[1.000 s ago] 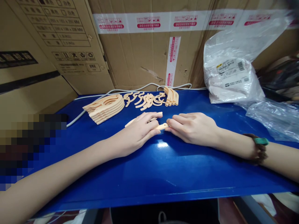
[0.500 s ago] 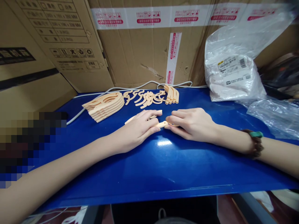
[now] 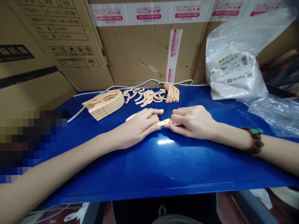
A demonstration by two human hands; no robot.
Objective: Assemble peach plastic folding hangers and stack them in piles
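My left hand (image 3: 137,129) is closed over a beige plastic hanger arm (image 3: 132,117), most of which its palm and fingers hide. A narrow end with a hole (image 3: 165,121) shows between the two hands. From the right, my right hand (image 3: 192,122) pinches a second beige hanger arm (image 3: 174,121) with thumb and bent fingers. Both parts meet or overlap just above the blue table (image 3: 149,168); whether they are joined I cannot tell. Behind the hands lie several loose beige hanger hooks (image 3: 147,97).
A stack of beige hanger arms (image 3: 105,105) lies at the left, and a smaller stack of curved pieces (image 3: 172,92) behind my right hand. A white cable (image 3: 140,83) runs along the cardboard boxes (image 3: 137,49). Clear plastic bags (image 3: 235,71) occupy the right rear.
My right hand has shifted slightly right, so more of the holed hanger end shows between the hands. My left hand keeps its hold almost unmoved.
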